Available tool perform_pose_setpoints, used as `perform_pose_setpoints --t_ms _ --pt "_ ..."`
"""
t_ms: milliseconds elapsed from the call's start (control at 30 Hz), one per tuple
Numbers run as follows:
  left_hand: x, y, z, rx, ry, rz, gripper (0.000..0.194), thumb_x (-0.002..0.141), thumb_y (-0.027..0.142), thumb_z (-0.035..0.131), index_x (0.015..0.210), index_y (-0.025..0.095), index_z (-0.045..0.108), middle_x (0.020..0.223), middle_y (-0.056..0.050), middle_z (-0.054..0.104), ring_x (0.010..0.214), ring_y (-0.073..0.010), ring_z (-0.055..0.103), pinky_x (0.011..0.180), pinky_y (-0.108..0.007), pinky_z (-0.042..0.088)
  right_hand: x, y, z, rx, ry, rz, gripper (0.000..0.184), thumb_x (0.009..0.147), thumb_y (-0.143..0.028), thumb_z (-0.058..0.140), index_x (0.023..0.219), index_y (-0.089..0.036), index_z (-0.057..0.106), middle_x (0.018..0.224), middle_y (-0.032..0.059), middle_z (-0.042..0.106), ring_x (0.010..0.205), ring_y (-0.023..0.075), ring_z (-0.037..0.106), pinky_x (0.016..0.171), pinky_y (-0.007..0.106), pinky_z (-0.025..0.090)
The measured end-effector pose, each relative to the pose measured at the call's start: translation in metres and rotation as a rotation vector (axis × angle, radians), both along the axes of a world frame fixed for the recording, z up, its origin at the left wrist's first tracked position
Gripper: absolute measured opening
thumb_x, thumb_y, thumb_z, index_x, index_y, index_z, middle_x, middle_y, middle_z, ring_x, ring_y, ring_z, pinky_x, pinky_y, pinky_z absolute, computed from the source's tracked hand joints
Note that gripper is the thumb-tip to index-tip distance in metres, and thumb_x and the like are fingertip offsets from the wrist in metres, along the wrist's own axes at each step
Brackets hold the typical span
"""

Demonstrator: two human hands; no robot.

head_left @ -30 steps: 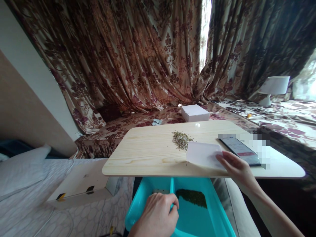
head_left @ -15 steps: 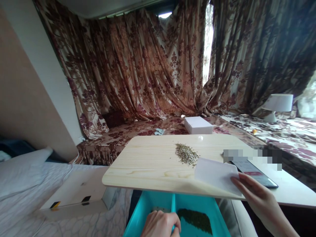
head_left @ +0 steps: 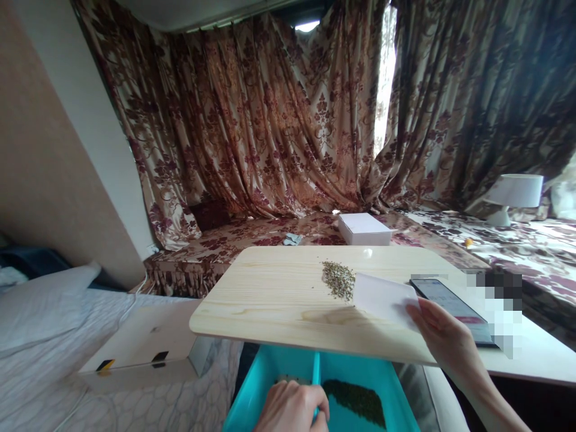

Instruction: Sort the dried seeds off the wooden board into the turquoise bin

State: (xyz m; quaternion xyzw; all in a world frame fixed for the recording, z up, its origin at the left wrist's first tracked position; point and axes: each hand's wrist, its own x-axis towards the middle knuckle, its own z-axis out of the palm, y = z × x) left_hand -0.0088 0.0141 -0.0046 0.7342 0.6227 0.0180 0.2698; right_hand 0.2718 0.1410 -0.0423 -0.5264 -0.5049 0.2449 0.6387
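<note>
My right hand point(head_left: 443, 339) pinches a white card point(head_left: 384, 295) lying flat on a pale wooden board point(head_left: 279, 297). The card's left edge touches a small pile of greenish-grey seeds point(head_left: 338, 279) on the board. Below the board's near edge sits a turquoise two-part tray point(head_left: 265, 375). Dark green seeds point(head_left: 356, 401) lie in its right compartment. My left hand point(head_left: 292, 408) curls over the tray's middle divider at the bottom of the view.
A phone point(head_left: 454, 306) lies on the board right of the card. A white box point(head_left: 363, 228) and a white lamp point(head_left: 513, 195) rest on the patterned cloth behind. A flat cardboard box point(head_left: 139, 345) lies on the bed at left. Heavy curtains hang behind.
My right hand has slid the card left, up against the seed pile. The view has tilted upward since a second ago. My left hand stays on the tray divider.
</note>
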Motion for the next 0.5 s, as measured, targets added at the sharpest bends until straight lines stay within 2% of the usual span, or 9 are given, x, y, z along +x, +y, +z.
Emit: perform_pose_setpoints --t_ms 100,233,500 --pt "-0.001 0.001 -0.002 -0.005 -0.011 -0.002 0.030 0.083 0.021 0.047 0.100 0.026 0.072 0.102 -0.005 0.071 0.102 -0.0252 0.061 0.091 -0.033 0.041 0.000 -0.002 0.002 -0.012 -0.010 0.058 0.037 0.053 -0.052 0.080 0.074 -0.023 0.072 0.078 0.0074 0.079 0.072 0.0306 0.074 0.071 0.044 0.062" --pt "-0.003 0.002 -0.008 0.005 -0.017 0.000 0.030 0.083 0.021 0.046 0.099 0.027 0.071 0.101 -0.005 0.070 0.102 -0.0250 0.060 0.091 -0.034 0.041 0.001 -0.005 0.003 -0.014 0.002 0.066 0.036 0.054 -0.052 0.080 0.075 -0.023 0.072 0.078 0.0068 0.079 0.073 0.0300 0.074 0.072 0.043 0.062" --pt "-0.004 0.000 -0.014 0.029 -0.036 0.003 0.029 0.084 0.023 0.046 0.099 0.027 0.071 0.101 -0.004 0.070 0.101 -0.0247 0.060 0.091 -0.034 0.041 -0.003 -0.009 0.005 -0.027 0.010 0.115 0.051 0.050 -0.063 0.081 0.079 -0.021 0.075 0.077 0.0088 0.078 0.075 0.0300 0.074 0.072 0.041 0.062"
